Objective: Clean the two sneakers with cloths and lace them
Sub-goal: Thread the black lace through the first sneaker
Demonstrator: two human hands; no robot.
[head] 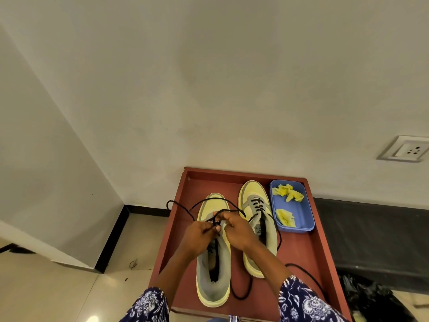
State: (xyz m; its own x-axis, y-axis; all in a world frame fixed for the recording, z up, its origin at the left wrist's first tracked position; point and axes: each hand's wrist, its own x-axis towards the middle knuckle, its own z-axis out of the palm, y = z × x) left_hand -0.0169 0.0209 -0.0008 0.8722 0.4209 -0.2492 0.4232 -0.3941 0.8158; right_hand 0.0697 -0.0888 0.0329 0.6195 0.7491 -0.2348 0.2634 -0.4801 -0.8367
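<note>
Both hands meet over the middle of the nearer-left shoe. The left hand (201,233) is pinched shut on the thin black lace (185,209), and the right hand (236,231) pinches the same lace just beside it, fingertips almost touching above the eyelets. From the fingers the lace rises in two loose loops that arch toward the far left corner of the tray.

The shoe under the hands, a pale yellow and grey sneaker (214,280), lies toe away from the person in the reddish-brown wooden tray (308,252), toward its left side. Just beside it, nearer the far edge, sits the second yellow and grey sneaker (255,201), with black lacing crossing its upper eyelets and its loose ends trailing toward the near right corner. Against the far right edge stands a blue plastic tub (299,219) holding two crumpled yellow cloths (287,192).

The work looks late, at the lacing of the first shoe. The risk is in the slack: those tall loops could snag or knot if pulled unevenly, and a weak pinch could let an end slip back out of an eyelet. The trailing lace of the other shoe lies close enough to the forearms to be dragged along.
</note>
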